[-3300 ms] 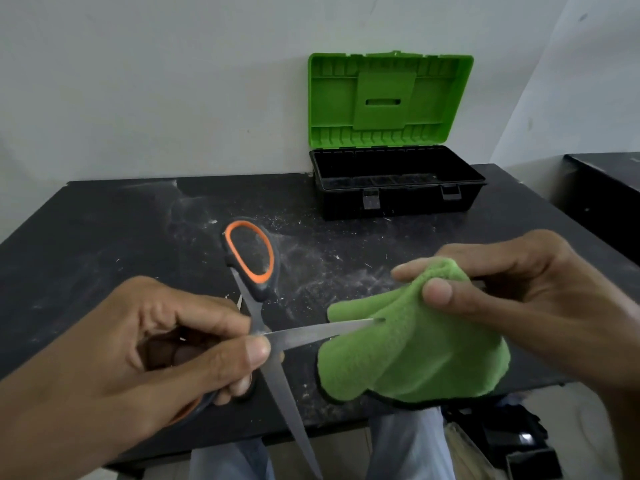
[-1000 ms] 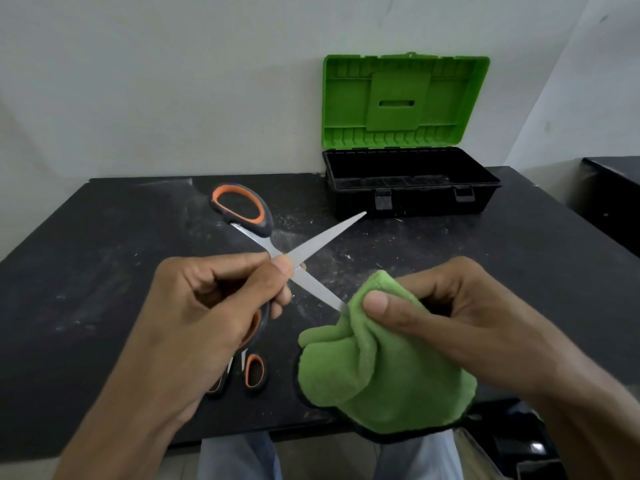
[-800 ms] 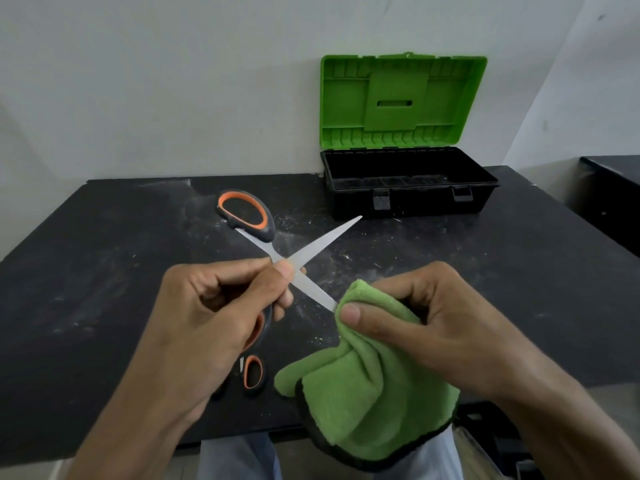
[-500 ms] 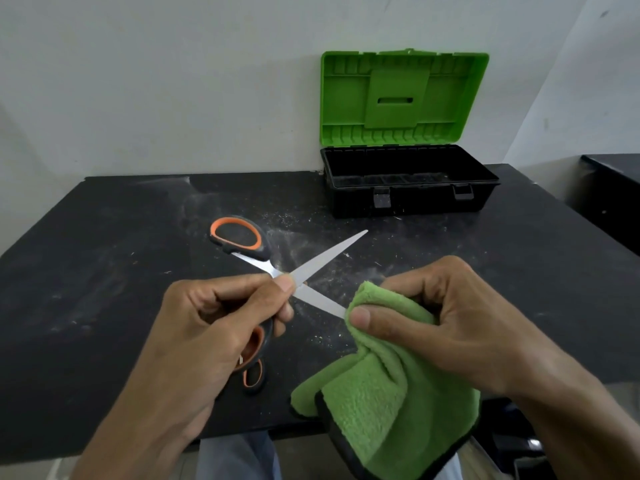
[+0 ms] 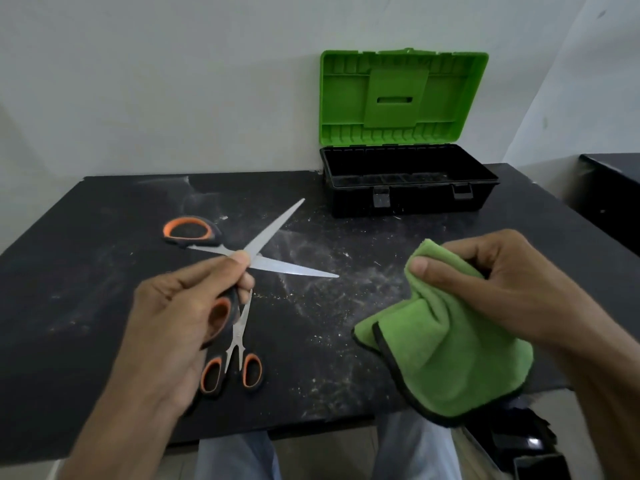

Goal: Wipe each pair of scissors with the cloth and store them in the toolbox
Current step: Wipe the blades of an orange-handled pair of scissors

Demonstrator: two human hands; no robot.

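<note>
The toolbox (image 5: 408, 199) is standing open at the bench's (image 5: 104, 237) far edge. The right hand (image 5: 512, 289) is pinching the green cloth (image 5: 450, 358) near the front right corner, clear of the blades. The left hand (image 5: 173, 323) is gripping the large scissors (image 5: 277, 223), splayed. Wiping looks unfinished, so the cloth needs closing onto a blade. The small scissors (image 5: 239, 341) are lying by the front edge.

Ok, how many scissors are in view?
2. A large pair, blades open, held in the left hand; a small pair lying on the table by that hand. The toolbox floor is partly hidden.
</note>
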